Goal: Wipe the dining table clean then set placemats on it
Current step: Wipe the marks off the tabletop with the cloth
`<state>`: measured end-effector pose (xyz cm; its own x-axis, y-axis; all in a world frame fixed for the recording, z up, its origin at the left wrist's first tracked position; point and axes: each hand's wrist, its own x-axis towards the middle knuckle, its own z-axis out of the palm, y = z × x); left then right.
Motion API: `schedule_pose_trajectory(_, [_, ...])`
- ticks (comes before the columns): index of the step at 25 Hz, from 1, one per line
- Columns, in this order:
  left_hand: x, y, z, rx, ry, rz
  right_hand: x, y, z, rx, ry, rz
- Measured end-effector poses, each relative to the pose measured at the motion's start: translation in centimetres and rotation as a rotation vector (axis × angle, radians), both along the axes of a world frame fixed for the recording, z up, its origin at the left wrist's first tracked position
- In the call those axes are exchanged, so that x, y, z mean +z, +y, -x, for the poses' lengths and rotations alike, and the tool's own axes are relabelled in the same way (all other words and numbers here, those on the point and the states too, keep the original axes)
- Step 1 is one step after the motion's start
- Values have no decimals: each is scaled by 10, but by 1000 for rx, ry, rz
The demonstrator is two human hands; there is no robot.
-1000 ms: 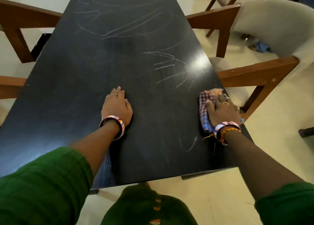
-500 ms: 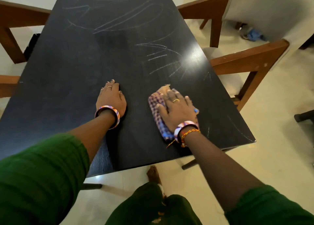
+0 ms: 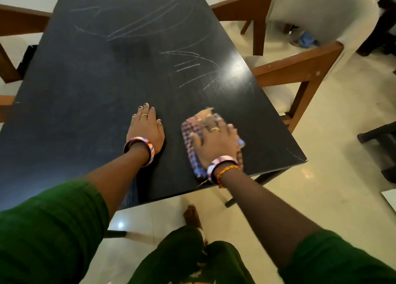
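Right hand [image 3: 216, 142] flat, pressing checked cloth [image 3: 194, 138] near table [image 3: 85, 90] front-right corner, swept back leftward | left hand [image 3: 147, 129] flat, bracing | chalk marks [image 3: 192, 67] remain beyond; wiping unfinished, 0 placemats visible

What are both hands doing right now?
Left hand: open, flat on the black table, holding nothing.
Right hand: open, pressing the checked cloth onto the table.
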<state>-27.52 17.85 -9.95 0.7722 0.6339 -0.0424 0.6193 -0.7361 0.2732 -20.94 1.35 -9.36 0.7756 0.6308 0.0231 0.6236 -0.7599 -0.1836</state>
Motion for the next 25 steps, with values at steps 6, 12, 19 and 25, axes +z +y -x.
schedule_pose_trajectory(6, [0,-6,7,-26,45,-22,0,-28,-8,40,34,-15])
schedule_pose_trajectory(12, [4,-35,2,-53,98,-35,1,-102,-62,-374,6,45])
schedule_pose_trajectory(19, [1,-53,-8,-317,130,-18,2,-34,2,33,30,43])
schedule_pose_trajectory(25, [2,-55,-6,-301,49,21,-5,-107,-43,-318,30,0])
